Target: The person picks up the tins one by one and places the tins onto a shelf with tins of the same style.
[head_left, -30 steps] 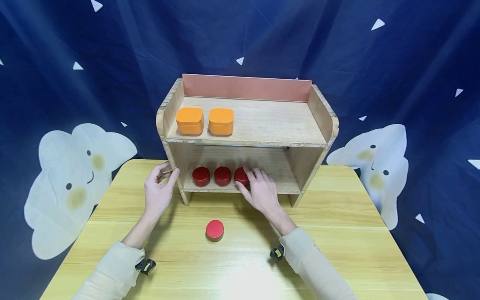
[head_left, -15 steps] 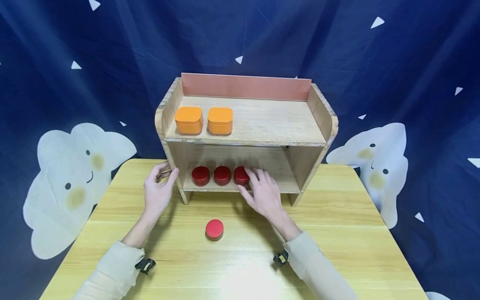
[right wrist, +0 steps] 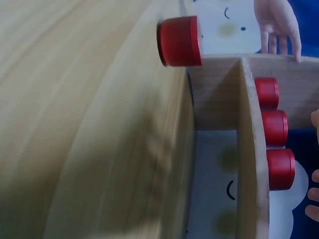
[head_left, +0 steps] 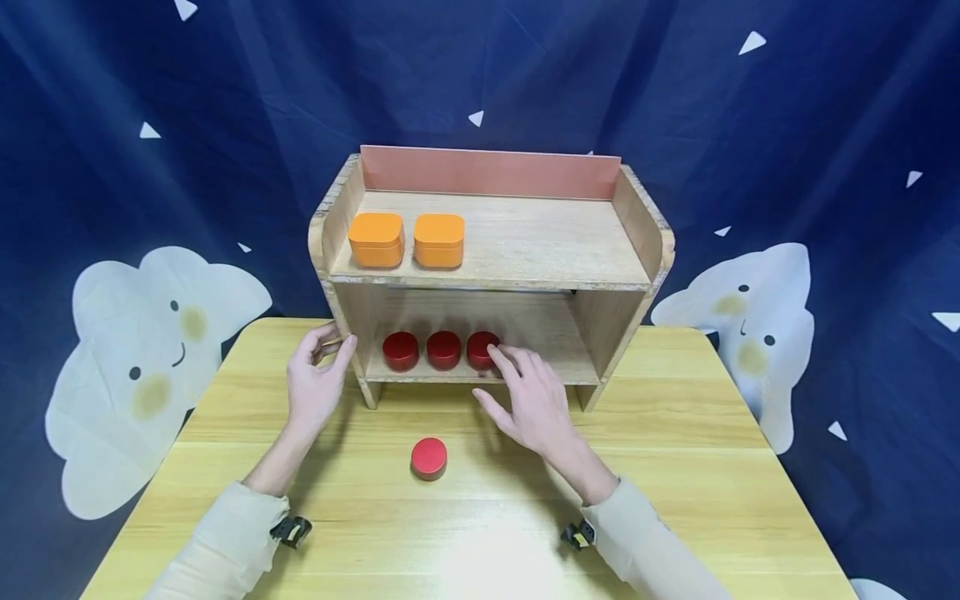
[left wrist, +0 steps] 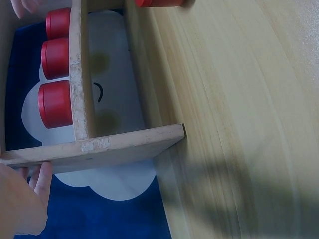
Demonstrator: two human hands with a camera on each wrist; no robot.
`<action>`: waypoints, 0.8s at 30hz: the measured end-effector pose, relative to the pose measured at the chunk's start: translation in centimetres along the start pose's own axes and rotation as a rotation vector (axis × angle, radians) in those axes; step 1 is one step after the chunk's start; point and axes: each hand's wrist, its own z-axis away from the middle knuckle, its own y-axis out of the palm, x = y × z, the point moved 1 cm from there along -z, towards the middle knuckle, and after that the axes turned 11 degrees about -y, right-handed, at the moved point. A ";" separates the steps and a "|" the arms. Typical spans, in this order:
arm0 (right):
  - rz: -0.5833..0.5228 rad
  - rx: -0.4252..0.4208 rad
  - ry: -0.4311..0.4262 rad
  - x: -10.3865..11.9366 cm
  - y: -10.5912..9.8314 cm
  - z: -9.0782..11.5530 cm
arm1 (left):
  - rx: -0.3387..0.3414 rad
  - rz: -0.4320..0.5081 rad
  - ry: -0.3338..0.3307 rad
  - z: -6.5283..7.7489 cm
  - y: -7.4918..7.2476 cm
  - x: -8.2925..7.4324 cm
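Observation:
A small wooden shelf unit (head_left: 491,282) stands on the table. My left hand (head_left: 318,375) holds its left side panel (left wrist: 99,152), thumb at the front edge and fingers against the outer face. Three round red tins stand in a row on the lower board: a left tin (head_left: 401,352), a middle tin (head_left: 443,351) and a right tin (head_left: 481,351). Beside the right tin is my right hand (head_left: 538,404), its fingers spread and nothing held, index fingertip close to the tin's lid. Another red tin (head_left: 429,459) sits on the table in front of the shelf.
Two orange lidded boxes, a left box (head_left: 377,240) and a right box (head_left: 438,241), stand at the left of the upper board. Behind the table (head_left: 675,467) hangs a dark blue curtain (head_left: 600,75) with cloud figures.
My right hand has drawn back from the right tin, toward the right and the front, and its thumb has come off it. The tins stay in place; my left hand keeps its hold.

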 end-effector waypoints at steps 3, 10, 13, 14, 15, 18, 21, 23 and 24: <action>-0.003 -0.013 -0.014 0.5 -0.2 0.4 | 0.000 -0.001 -0.001 0.0 0.0 0.0; -0.031 -0.049 -0.061 1.7 -0.2 1.2 | 0.000 0.003 0.002 0.0 0.0 0.0; -0.046 -0.007 -0.076 2.3 -0.1 1.5 | -0.005 -0.002 0.003 0.0 0.0 0.0; -0.051 0.007 -0.080 2.5 -0.1 1.6 | -0.005 -0.001 0.004 0.0 0.0 0.0; -0.054 0.022 -0.082 2.7 0.0 1.7 | -0.004 -0.002 0.005 0.0 0.0 0.0; -0.071 0.061 -0.083 3.2 0.3 1.9 | -0.003 -0.008 0.008 -0.1 0.0 -0.1; -0.099 0.095 -0.090 3.7 0.7 2.2 | -0.005 -0.009 0.008 0.0 0.0 -0.1; -0.124 0.133 -0.102 3.9 1.0 2.3 | -0.007 -0.008 0.007 0.0 0.0 -0.1; -0.141 0.152 -0.107 4.0 1.2 2.4 | -0.007 -0.008 0.006 0.0 0.0 -0.1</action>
